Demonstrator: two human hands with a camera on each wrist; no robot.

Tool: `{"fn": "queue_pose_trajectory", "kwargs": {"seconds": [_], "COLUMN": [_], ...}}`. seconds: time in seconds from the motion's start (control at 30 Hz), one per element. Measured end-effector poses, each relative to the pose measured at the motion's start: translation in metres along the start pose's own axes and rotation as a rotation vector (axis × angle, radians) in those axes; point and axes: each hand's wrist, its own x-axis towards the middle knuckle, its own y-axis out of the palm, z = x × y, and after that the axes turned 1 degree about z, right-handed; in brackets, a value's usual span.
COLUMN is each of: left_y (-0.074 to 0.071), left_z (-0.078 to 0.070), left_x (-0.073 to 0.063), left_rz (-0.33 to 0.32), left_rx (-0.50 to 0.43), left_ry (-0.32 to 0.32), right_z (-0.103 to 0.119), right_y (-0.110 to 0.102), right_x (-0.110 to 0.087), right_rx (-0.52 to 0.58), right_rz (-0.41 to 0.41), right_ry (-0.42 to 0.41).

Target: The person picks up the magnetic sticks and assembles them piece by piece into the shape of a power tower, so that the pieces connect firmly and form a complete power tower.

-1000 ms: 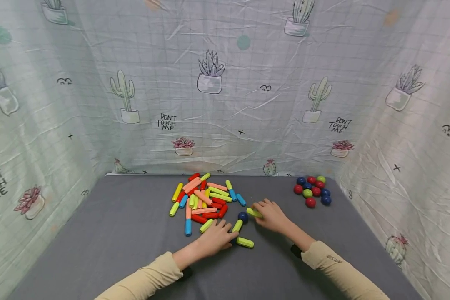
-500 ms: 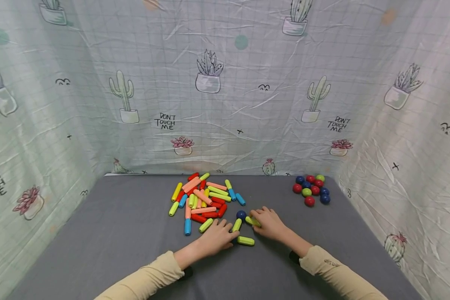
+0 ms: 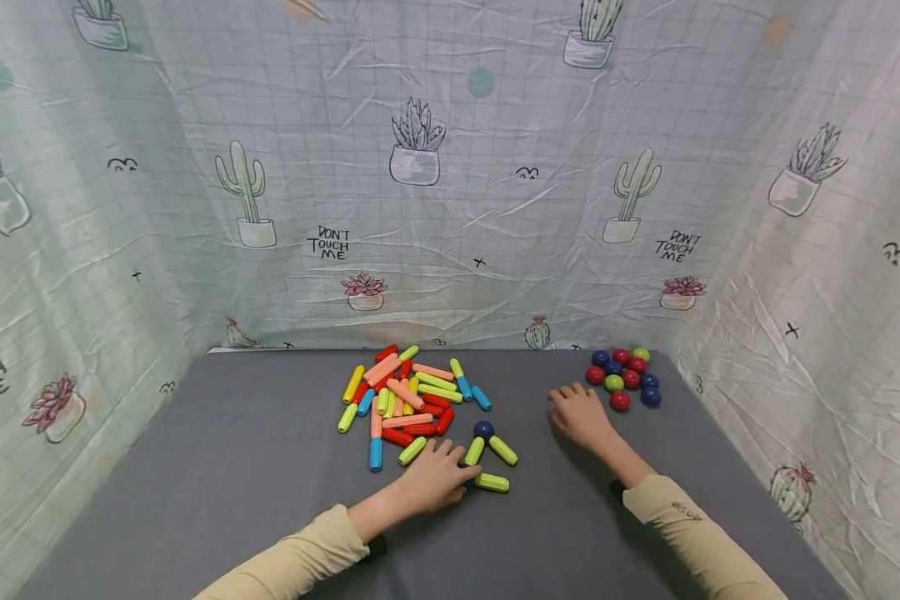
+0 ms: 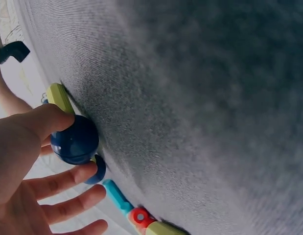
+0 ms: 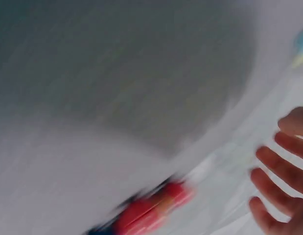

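My left hand (image 3: 433, 477) pinches a dark blue ball (image 4: 75, 141) between thumb and index finger, low over the grey cloth; in the head view the hand mostly hides it. A yellow-green stick (image 3: 492, 482) meets that ball at one side, and a second yellow-green stick (image 3: 475, 452) stretches away from the fingers toward another blue ball (image 3: 483, 429). From this far ball a third yellow-green stick (image 3: 503, 450) slants toward the near right. My right hand (image 3: 581, 417) holds nothing, fingers loosely bent, just left of a cluster of red, blue and green balls (image 3: 620, 402).
Left of centre lies a loose pile of short coloured sticks (image 3: 407, 421), in red, salmon, yellow, green and blue. One yellow-green stick (image 3: 412, 451) lies beside my left fingers. A patterned cloth wall (image 3: 420, 250) encloses the grey table (image 3: 270, 467) at the back and sides.
My right hand has let go of the third yellow-green stick, which now lies against the far blue ball, and has moved right toward the ball cluster. The left hand has barely moved.
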Motion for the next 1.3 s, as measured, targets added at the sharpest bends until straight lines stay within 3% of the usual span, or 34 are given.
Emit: {"fn": "queue_pose_trajectory", "kwargs": {"seconds": [0.13,0.23,0.37,0.5,0.67,0.8,0.97,1.1,1.3], "left_y": [-0.001,-0.002,-0.004,-0.002,0.001,0.0,-0.002,-0.002,-0.005], "left_z": [0.0,0.0,0.0,-0.002,-0.008,-0.011,-0.009,-0.005,0.0], "left_x": [-0.001,-0.003,-0.004,-0.003,0.005,0.011,0.011,0.007,0.005], "left_rz": [-0.007,-0.012,-0.02,-0.01,0.066,0.101,0.055,-0.003,-0.011], "left_rx": [-0.007,-0.015,-0.024,-0.033,-0.012,-0.007,-0.018,-0.073,-0.127], "left_ry": [-0.004,-0.01,-0.023,-0.032,-0.068,-0.109,-0.106,-0.106,-0.121], "right_z": [-0.05,-0.075,-0.09,-0.09,-0.069,-0.036,0.01,0.036,0.062], "right_y": [0.006,0.007,0.006,0.003,0.0,-0.008,-0.025,-0.031,-0.034], "right_x": [-0.013,-0.024,-0.034,-0.034,-0.025,-0.014,-0.009,-0.014,-0.021], "right_rx": [-0.154,-0.192,-0.167,-0.139,-0.07,0.012,0.118,0.207,0.296], "right_rz": [-0.05,0.02,0.141,0.185,0.153,0.053,-0.028,-0.009,0.006], "right_ry": [0.071,0.122,0.161,0.164,0.09,-0.045,-0.235,-0.34,-0.44]}}
